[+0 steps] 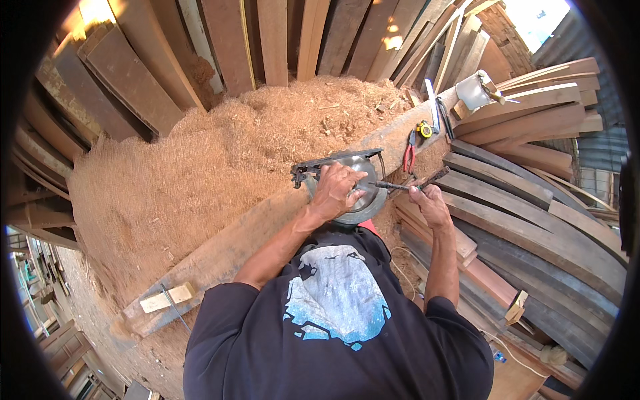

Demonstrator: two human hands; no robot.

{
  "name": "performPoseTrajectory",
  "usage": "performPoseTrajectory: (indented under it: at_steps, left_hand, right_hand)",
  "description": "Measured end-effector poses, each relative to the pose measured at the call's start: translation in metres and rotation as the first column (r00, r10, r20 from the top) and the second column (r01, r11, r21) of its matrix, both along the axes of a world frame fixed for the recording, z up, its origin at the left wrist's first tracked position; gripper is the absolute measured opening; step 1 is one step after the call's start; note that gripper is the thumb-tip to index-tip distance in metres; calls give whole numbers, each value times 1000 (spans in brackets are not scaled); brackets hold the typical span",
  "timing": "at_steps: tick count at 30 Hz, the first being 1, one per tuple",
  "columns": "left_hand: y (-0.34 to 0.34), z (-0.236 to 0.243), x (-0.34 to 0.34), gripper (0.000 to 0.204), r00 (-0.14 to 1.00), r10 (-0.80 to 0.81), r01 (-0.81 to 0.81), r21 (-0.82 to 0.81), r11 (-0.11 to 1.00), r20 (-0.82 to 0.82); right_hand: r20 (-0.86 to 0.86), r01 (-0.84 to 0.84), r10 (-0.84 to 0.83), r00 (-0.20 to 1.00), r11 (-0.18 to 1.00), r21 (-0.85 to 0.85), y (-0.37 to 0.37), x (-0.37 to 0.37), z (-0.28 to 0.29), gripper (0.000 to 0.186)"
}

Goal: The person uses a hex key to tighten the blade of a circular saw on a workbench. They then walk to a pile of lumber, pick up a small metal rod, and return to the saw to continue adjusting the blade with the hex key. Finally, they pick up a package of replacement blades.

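Observation:
My left hand grips a circular saw, its fingers on the grey disc and guard. My right hand holds a dark slender metal tool, its tip at the centre of the disc. The saw rests over a long, dusty wooden plank. Just beyond it on the plank lie red-handled pliers, a yellow tape measure and a silver straight tool.
A deep heap of sawdust spreads left and ahead. Boards lean along the back, and stacked timber fills the right. A white container sits at the plank's far end. A wood block lies at lower left.

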State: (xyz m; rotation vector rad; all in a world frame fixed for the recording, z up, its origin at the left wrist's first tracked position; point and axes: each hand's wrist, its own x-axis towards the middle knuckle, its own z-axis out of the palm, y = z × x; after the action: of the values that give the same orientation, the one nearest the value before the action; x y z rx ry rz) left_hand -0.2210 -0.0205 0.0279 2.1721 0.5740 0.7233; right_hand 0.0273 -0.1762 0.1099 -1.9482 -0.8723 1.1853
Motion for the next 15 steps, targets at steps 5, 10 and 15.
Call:
performPoseTrajectory:
  at_steps: [5,10,15]
  left_hand:
    - [-2,16,12,29,978,-18,67,-232,970,208]
    - [6,35,9,18,989,-86,109,-195,975,121]
    - [13,42,2,5,989,-69,101,-248,963,134]
  right_hand:
    - [-290,166,-108,951,969,185,-5,-13,-23,28]
    - [-292,200,-127,948,951,237,0,-24,-25,28]
    - [-281,192,-111,953,940,281,7,-36,-17,30]
